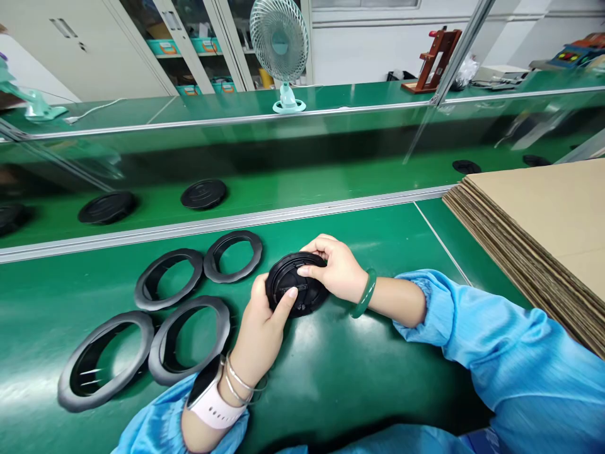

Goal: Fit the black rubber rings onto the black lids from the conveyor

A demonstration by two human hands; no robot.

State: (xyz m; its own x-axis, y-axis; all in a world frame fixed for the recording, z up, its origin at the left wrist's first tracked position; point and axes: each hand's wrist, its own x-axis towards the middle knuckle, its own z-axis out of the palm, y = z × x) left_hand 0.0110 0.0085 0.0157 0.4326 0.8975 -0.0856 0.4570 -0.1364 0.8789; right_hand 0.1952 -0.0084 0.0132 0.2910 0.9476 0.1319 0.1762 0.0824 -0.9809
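A black round plastic part (302,291), with a raised rim and a ribbed centre, is held tilted above the green table between both hands. My left hand (269,315) grips its left edge, the thumb lying on the face. From the upper right my right hand (336,268) holds the rim, its thumb also pressing on the face. The fingers beneath the part are hidden. To the left lie several black rings: one near the belt (234,255), another beside it (170,277), and larger-looking ones closer to me (191,340).
Beyond a metal rail (227,224) runs a green conveyor belt carrying black round parts, one of them (203,194) near the middle. A stack of cardboard sheets (534,227) stands at the right. At the back, a fan (280,47) and a brown press-like stand (435,60) sit on a shelf.
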